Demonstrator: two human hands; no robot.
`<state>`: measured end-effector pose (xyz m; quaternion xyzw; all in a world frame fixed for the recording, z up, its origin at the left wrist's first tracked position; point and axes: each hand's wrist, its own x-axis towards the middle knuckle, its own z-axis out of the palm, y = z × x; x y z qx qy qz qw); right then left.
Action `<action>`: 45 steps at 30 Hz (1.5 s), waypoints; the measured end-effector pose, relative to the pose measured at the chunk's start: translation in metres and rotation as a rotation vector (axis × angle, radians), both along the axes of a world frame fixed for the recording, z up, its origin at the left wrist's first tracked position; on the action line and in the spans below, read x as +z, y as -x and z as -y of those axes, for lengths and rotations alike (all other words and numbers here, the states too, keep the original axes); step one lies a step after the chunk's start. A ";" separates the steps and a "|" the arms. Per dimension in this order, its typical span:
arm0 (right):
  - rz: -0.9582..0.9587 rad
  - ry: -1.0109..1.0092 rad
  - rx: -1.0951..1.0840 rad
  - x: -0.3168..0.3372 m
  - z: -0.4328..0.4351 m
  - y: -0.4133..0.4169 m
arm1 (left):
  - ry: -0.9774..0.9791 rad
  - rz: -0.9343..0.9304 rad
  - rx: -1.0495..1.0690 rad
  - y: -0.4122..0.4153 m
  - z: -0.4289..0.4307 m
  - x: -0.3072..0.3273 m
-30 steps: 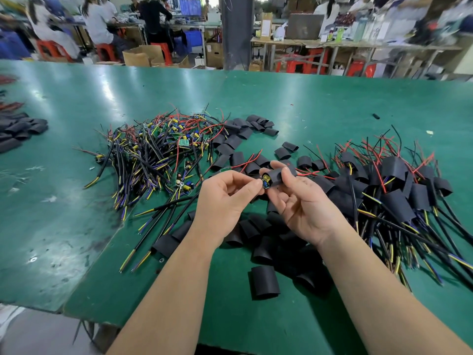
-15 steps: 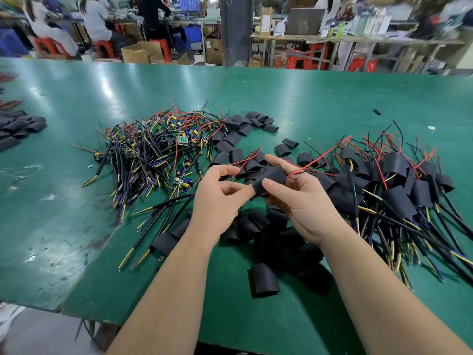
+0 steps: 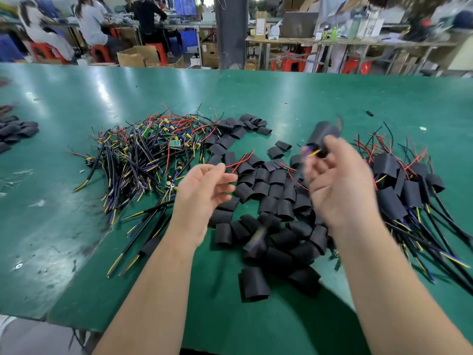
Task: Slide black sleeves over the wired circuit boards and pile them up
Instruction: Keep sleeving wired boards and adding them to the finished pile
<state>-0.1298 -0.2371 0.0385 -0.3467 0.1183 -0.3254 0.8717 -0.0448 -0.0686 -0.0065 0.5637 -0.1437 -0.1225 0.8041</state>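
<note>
While right hand point(image 3: 340, 190) pinches sleeved board point(image 3: 323, 135) centre-right of frame, blurred, left hand point(image 3: 202, 193) hangs empty, fingers relaxed. Unit light, soft-skinned, likely slippy; grip mid-body, not wires point(image 3: 314, 152). Finished pile point(image 3: 399, 190) at right.

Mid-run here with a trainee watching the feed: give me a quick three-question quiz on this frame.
1. True or false: the left hand grips a sleeve.
2. What does the right hand hold? A) a bare board B) a sleeved board C) nothing
3. Fill in: the finished pile lies to the ____ of the loose sleeves.
Key: 1 false; 2 B; 3 right.
</note>
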 end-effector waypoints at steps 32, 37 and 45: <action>-1.015 1.729 -0.540 -0.048 0.038 0.003 | -1.221 0.465 0.602 -0.006 -0.005 -0.022; -0.768 1.772 -0.504 -0.045 0.009 0.000 | -1.320 0.347 0.631 -0.003 -0.007 -0.021; -1.164 1.813 0.102 -0.076 -0.018 -0.019 | -1.421 0.327 0.560 -0.004 -0.007 -0.025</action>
